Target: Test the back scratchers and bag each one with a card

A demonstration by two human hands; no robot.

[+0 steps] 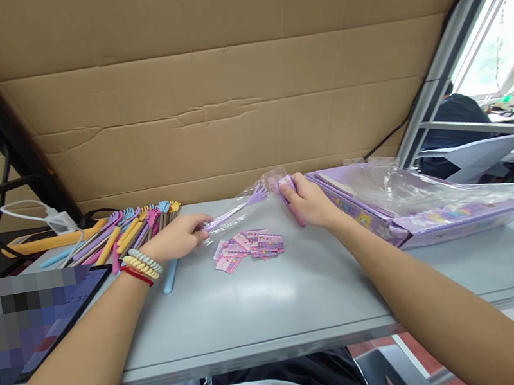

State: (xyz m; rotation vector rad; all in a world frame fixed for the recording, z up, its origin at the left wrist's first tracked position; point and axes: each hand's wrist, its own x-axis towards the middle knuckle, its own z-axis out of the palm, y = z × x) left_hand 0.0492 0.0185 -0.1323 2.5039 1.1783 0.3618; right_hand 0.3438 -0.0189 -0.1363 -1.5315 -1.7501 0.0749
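Observation:
My left hand (184,235) is closed on the near-left end of a clear plastic sleeve (235,209). Inside the sleeve lies a slender purple pen-like item (255,195). At the sleeve's other end, my right hand (307,201) is closed around a flat purple and pink piece (295,212), partly hidden by the fingers. Between and below the hands, several small pink and purple printed cards (248,246) lie in a loose pile on the grey table (237,313). Left of my left hand is a heap of slender colourful pen-like sticks (131,229) with shaped tops.
On the right, a purple printed box (461,222) lies under clear plastic wrapping (411,181). A white charger (61,220) with a cable and a dark blue flat object (69,313) are at the left. Brown cardboard (229,80) walls the back. A person (454,115) sits beyond the frame.

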